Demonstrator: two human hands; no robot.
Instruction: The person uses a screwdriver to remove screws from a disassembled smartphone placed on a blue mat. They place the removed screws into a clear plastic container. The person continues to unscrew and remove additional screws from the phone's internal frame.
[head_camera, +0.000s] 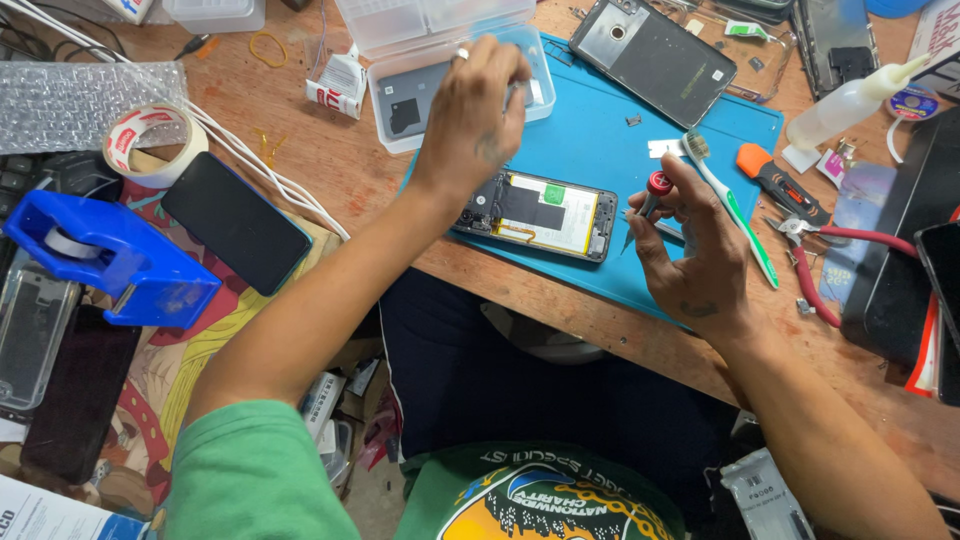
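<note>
- Head view: the left hand (478, 110) is reaching into a clear plastic box (440, 75) at the far edge of the blue mat (600, 140), fingers pinched narrowly on something small — what it is cannot be told.
- The right hand (695, 255) is holding a red-capped screwdriver (650, 200), fingers closed around its shaft, the tip pointing down just beside the opened phone (540, 213).
- The opened phone is lying flat on the mat between both hands, its insides showing.
- A toothbrush (730, 205) is lying by the right hand — partly behind the fingers.
- A blue tape dispenser (110, 255) and a black phone (235, 222) are sitting well apart at left.
</note>
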